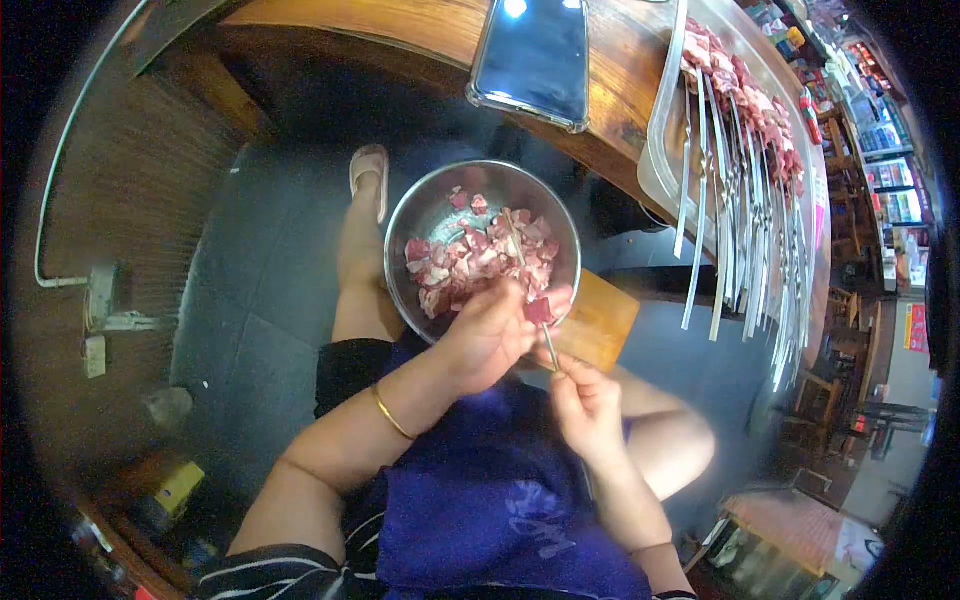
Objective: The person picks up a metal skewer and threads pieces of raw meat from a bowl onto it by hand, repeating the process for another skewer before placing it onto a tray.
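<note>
A steel bowl [430,215] full of raw meat cubes [470,260] rests on my lap. My left hand [485,335], with a gold bangle on the wrist, pinches a red meat piece [538,310] at the bowl's near rim. My right hand [585,400] grips the lower end of a thin metal skewer [530,290], which runs up through that piece and over the bowl.
A wooden table edge [600,140] runs across the top, with a phone [530,55] lying on it. To the right, a tray [660,130] carries several loaded meat skewers [745,110] whose handles overhang. A wooden board [600,320] sits beside the bowl. One sandalled foot [368,170] is below.
</note>
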{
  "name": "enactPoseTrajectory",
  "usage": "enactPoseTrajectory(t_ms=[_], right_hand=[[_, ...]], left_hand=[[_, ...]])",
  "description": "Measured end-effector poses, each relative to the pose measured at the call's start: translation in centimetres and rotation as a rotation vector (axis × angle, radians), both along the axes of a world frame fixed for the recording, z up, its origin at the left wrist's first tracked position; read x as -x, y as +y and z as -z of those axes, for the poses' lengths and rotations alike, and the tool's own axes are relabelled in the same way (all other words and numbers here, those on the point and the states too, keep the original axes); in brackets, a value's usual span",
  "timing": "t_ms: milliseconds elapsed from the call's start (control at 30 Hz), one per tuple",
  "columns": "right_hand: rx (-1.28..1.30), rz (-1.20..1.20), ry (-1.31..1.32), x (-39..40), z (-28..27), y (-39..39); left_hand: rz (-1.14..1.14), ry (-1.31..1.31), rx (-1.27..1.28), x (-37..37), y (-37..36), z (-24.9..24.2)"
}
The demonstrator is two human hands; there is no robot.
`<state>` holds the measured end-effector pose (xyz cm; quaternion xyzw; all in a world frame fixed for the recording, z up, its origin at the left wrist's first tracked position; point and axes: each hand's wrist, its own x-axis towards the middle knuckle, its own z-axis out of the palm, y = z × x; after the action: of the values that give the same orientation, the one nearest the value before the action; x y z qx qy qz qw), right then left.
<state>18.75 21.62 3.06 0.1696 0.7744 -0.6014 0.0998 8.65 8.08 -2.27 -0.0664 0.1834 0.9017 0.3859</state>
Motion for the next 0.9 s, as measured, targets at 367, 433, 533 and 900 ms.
enactPoseTrajectory(t_ms=[367,433,533,900], right_hand=[[0.071,0.177,-0.085,-4.1,2.2,3.6],[0.028,0.176,-0.078,-4.9,2.5,3.6],[0.028,0.167,-0.108,-5.4,2.5,3.3],[-0.023,0.118,-0.097,-5.5,2.5,2.1]], left_hand=[[-0.04,0.481,0.749,8.3,-9.5,2.3],[-0.023,0.825,0.939,8.8,-9.1,3.2],[0.252,1.262,1.113,9.0,-8.3,5.6],[0.48,1.507,1.665,9.0,-5.2,7.8]])
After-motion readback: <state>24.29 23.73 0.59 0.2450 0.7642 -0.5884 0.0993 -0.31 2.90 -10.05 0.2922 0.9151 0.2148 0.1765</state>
